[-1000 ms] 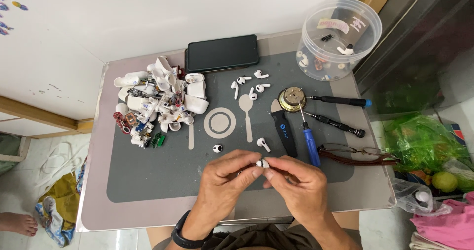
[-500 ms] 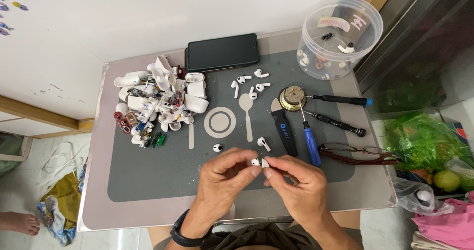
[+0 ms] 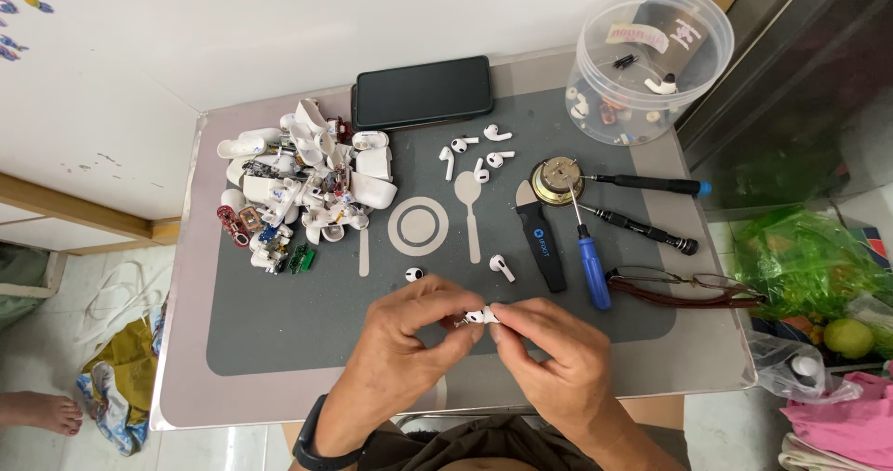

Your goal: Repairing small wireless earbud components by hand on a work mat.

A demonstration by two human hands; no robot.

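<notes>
Both my hands meet over the near middle of a grey mat. My left hand and my right hand pinch the same small white earbud between their fingertips. Just beyond my fingers lie another white earbud and a small round white-and-black earbud piece. A black band is on my left wrist.
A heap of broken white earbud cases and circuit bits lies at the left. A black phone, loose earbuds, a black pry tool, screwdrivers, a round metal part, glasses and a clear tub lie beyond.
My hands have stayed in the same spot over the mat, with the fingers shifting slightly on the small earbud. Nothing else on the table has moved.
</notes>
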